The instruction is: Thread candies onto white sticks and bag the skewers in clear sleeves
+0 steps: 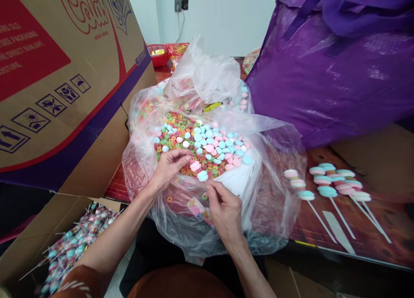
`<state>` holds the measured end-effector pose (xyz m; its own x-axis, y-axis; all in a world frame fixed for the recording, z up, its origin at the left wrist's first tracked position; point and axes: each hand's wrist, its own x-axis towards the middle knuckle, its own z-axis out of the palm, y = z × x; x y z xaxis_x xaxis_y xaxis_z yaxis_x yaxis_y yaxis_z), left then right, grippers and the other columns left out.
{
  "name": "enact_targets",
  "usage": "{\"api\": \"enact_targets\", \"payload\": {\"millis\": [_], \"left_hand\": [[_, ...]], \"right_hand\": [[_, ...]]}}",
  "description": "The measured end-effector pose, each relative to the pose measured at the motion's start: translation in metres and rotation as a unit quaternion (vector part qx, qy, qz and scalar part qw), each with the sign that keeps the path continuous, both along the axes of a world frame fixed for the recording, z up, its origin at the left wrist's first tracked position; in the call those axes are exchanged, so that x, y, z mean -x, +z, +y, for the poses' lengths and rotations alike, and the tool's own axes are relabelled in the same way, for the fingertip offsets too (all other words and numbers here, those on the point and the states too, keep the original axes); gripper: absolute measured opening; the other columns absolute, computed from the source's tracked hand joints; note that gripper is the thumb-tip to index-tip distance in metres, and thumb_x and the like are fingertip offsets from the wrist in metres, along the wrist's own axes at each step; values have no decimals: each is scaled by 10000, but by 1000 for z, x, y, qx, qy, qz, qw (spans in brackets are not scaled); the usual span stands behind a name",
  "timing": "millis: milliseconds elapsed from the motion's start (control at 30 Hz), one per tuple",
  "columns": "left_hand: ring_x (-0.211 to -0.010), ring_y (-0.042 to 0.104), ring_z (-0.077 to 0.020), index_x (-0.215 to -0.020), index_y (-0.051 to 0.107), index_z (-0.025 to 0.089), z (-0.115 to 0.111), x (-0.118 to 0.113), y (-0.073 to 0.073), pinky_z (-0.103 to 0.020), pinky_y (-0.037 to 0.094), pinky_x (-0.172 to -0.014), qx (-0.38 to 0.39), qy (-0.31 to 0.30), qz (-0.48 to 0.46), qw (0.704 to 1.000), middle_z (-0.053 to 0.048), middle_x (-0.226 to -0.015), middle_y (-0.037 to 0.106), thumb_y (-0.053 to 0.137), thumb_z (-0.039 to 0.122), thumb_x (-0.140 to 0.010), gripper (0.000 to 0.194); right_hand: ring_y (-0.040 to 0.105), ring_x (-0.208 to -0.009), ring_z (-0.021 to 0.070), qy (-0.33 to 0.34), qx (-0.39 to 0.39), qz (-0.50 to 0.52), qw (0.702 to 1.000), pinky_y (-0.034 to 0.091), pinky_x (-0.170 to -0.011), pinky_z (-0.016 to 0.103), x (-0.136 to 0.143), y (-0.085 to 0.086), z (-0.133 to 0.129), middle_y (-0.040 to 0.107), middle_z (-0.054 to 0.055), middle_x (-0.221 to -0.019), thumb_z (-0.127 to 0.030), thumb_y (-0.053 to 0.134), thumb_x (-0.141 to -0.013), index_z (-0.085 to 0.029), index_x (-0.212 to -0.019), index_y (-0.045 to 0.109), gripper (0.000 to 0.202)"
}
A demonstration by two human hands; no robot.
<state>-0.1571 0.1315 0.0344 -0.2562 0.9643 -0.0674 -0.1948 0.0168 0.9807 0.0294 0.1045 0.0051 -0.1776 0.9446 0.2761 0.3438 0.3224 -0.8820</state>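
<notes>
A candy skewer (202,176) with pink and blue marshmallow discs and a reddish piece between them is held over the open bag. My right hand (224,205) pinches its stick just below the blue disc. At the skewer's upper end my left hand (171,165) has thumb and forefinger pressed together; what sits between them is too small to make out. Under both hands lies a clear plastic bag (271,207) with its mouth spread wide. Inside are colourful gummy rings (173,119) and loose pink, blue and white marshmallows (209,148).
Several finished candy skewers (326,191) lie on the red wooden table (381,216) at right, beside a flat pale strip (338,231). A purple bag (333,73) stands behind them. A large printed carton (64,82) rises at left, above a box of candy sticks (73,250).
</notes>
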Motion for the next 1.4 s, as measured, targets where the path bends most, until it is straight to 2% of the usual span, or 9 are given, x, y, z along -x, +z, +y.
{"api": "enact_targets", "payload": {"millis": [233, 500, 733, 900, 1033, 1133, 1233, 1333, 1400], "left_hand": [[-756, 627, -125, -880, 773, 157, -2, 4, 1, -250, 485, -742, 13, -31, 4, 999, -31, -838, 738, 870, 390, -656, 338], [-709, 648, -125, -963, 734, 162, -6, 14, 6, -245, 485, -681, 71, -128, -16, 989, -15, -791, 721, 875, 309, -652, 371], [-635, 615, -100, -896, 684, 154, -7, 11, 2, -216, 467, -617, 66, -139, -14, 988, 10, -715, 676, 894, 379, -619, 413], [-696, 637, -114, -914, 664, 146, -2, 13, -6, -222, 486, -675, 55, -98, -15, 994, -12, -763, 687, 889, 415, -621, 456], [-676, 617, -144, -920, 672, 161, 15, 21, -8, -250, 475, -633, 21, -27, 112, 993, -23, -753, 675, 690, 472, -825, 326], [-823, 628, -197, -916, 714, 172, 31, 24, -7, -317, 487, -780, -30, 60, 332, 941, -55, -845, 680, 590, 279, -893, 165], [-887, 608, -226, -943, 738, 194, 40, 20, -8, -345, 470, -835, -30, 71, 500, 863, -74, -911, 636, 579, 180, -872, 175], [-867, 589, -221, -1008, 725, 215, 40, 12, -13, -324, 465, -769, -7, 73, 565, 822, -79, -960, 585, 580, 159, -859, 215], [-862, 581, -210, -1034, 703, 213, 38, 11, -15, -314, 462, -755, -16, 72, 558, 826, -75, -986, 578, 585, 126, -830, 251]], "right_hand": [[628, -617, 133, 13, -15, -13, 1000, 480, -620, 220, 1, 2, 2, 693, 5, -709, -247, 532, -944, -169, -891, 711, 202], [579, -568, 115, 10, -62, -26, 998, 432, -577, 213, 4, 3, 2, 646, -11, -659, -231, 515, -954, -175, -834, 677, 210], [493, -538, 104, 24, -82, -42, 995, 381, -557, 216, 10, 13, 5, 568, -24, -620, -226, 471, -966, -186, -775, 632, 253], [442, -529, 98, 34, -9, -23, 999, 347, -542, 215, 16, 9, 13, 515, -38, -600, -263, 477, -957, -188, -719, 597, 277], [462, -541, 104, 10, 56, 57, 997, 363, -540, 212, 19, -1, 15, 532, -39, -605, -332, 500, -943, -188, -721, 585, 278], [489, -558, 113, -11, 77, 90, 993, 382, -549, 215, 18, -7, 13, 545, -34, -601, -371, 531, -926, -183, -709, 589, 293], [496, -551, 116, -14, 91, 94, 991, 383, -538, 218, 17, -10, 11, 555, -33, -596, -382, 551, -914, -180, -727, 613, 283], [490, -539, 113, -13, 93, 94, 991, 374, -521, 215, 17, -10, 11, 553, -33, -590, -388, 551, -911, -179, -719, 614, 291], [487, -535, 111, -13, 93, 95, 991, 369, -515, 213, 18, -11, 11, 552, -33, -588, -391, 551, -911, -180, -710, 608, 297]]}}
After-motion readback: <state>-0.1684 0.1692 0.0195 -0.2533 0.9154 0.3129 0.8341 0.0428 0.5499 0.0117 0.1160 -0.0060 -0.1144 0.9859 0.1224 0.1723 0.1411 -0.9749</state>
